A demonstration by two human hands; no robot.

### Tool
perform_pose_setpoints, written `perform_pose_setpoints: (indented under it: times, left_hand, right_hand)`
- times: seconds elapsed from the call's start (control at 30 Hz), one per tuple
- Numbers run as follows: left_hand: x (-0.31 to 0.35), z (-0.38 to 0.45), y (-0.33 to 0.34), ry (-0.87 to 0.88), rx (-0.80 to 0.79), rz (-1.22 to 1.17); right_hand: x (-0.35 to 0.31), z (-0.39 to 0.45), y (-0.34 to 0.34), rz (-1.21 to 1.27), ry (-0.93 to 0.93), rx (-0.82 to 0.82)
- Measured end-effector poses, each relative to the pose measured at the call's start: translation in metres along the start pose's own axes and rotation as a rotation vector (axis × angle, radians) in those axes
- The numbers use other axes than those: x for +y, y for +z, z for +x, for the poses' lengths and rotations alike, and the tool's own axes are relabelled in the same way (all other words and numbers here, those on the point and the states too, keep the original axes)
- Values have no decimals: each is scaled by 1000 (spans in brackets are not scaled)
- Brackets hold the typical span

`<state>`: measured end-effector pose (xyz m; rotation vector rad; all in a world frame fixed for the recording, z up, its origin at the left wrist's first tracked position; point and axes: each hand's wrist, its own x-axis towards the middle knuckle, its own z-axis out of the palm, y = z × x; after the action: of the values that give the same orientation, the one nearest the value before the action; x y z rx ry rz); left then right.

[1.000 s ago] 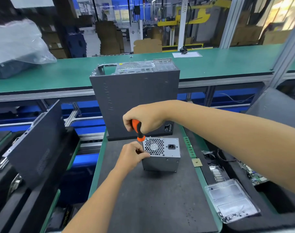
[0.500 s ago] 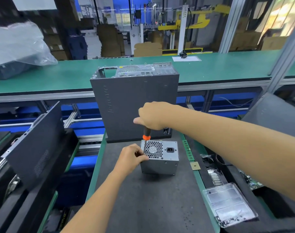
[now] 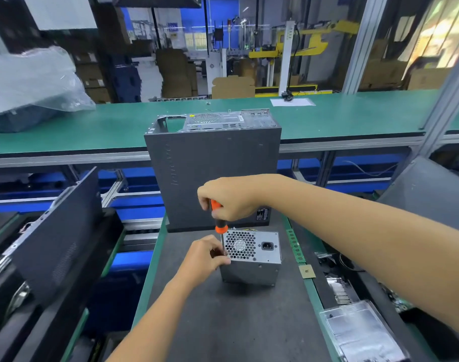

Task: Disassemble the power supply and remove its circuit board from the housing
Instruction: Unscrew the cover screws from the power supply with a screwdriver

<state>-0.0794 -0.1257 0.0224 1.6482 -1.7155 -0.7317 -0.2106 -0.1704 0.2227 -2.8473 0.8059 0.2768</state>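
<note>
My right hand (image 3: pixel 232 198) is curled round the orange-and-black handle of the screwdriver (image 3: pixel 218 218), knuckles up, the forearm reaching in from the lower right across the mat (image 3: pixel 236 322). I hold the tool close to upright, its thin shaft running down along the left edge of the PSU (image 3: pixel 252 257), right at the near left corner of the fan grille. Whether the tip sits in a screw I cannot tell, since my left fingers cover that spot.

My left hand (image 3: pixel 205 259) comes up from the bottom of the view, wrist bent slightly, fingers curled against the left side of the PSU and thumb over its top corner, gripping it there beside the shaft.

The PSU is a small silver box standing on the dark mat, fan grille and power socket facing up toward me, its cover on. Just behind it stands the grey PC case (image 3: pixel 212 173), upright, with its perforated rear panel turned upward; the two look near each other but I cannot tell if they touch.

To the right of the mat lies a clear plastic tray (image 3: pixel 364 333), and a small brass-coloured square plate (image 3: pixel 306 271) rests on the green edge strip
</note>
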Motion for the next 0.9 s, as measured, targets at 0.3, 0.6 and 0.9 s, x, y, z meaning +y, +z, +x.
perform_pose_setpoints:
  times: [0.3,0.6,0.9]
  left_hand:
    - [-4,1,0,19,3,-5]
    - [-3,4,-2,24,14,-20]
    - [0,4,1,61,2,25]
  right_hand:
    - [-4,7,2,-166,154,48]
    - [-2,1,-4,-270,159,20]
    - [2,-9,-4,81,145,-13]
